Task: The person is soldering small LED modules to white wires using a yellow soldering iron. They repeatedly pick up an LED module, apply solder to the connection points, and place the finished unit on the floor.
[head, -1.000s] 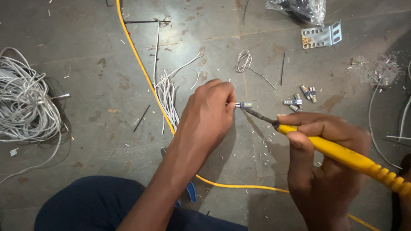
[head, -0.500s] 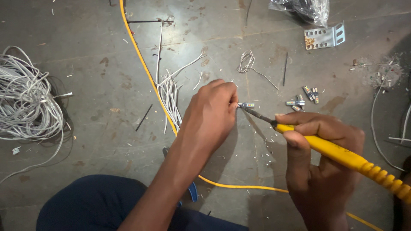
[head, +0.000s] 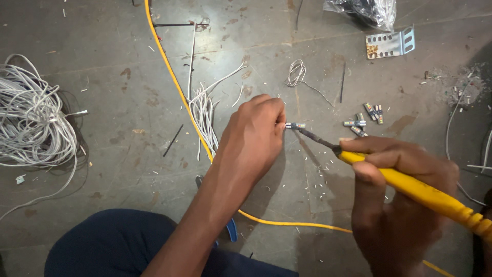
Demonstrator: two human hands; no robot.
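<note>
A: Holding what, with the left hand (head: pixel 256 131)?

B: Pinching a small clear connector (head: pixel 295 125) between thumb and fingertips, closed tight on it, just above the floor (head: pixel 102 61). Held out past the fingers on the right side, probably to leave its end bare for the tool.

A: And with the right hand (head: pixel 405 205)?

B: Wrapped shut round the yellow-handled tool (head: pixel 410 187), gripped low near the dark metal shaft, pen-fashion, likely for fine control. Laid at a slant, with the tip touching or just beside the connector's end; hard to tell which.

A: Resting on anything?

B: Cannot tell for the left; seems lifted a little over the concrete, with a shadow beneath. Kept near the middle, in front of the knee in dark blue cloth (head: pixel 118 246), presumably to stay under the eyes.

A: Around it?

B: More small connectors (head: pixel 365 120) heaped just to the right, within easy reach of either hand. Cut lengths of white wire (head: pixel 205 113) bunched to the left, beside a yellow cable (head: pixel 174 82) running from the top edge down and round beneath the left forearm. Large coil of pale wire (head: pixel 31 118) well apart at the far left, out of the way. Perforated metal bracket (head: pixel 389 43) and crumpled plastic bag (head: pixel 366 10) at the top right, far from both hands. Tiny pale offcuts scattered under the work spot.
</note>
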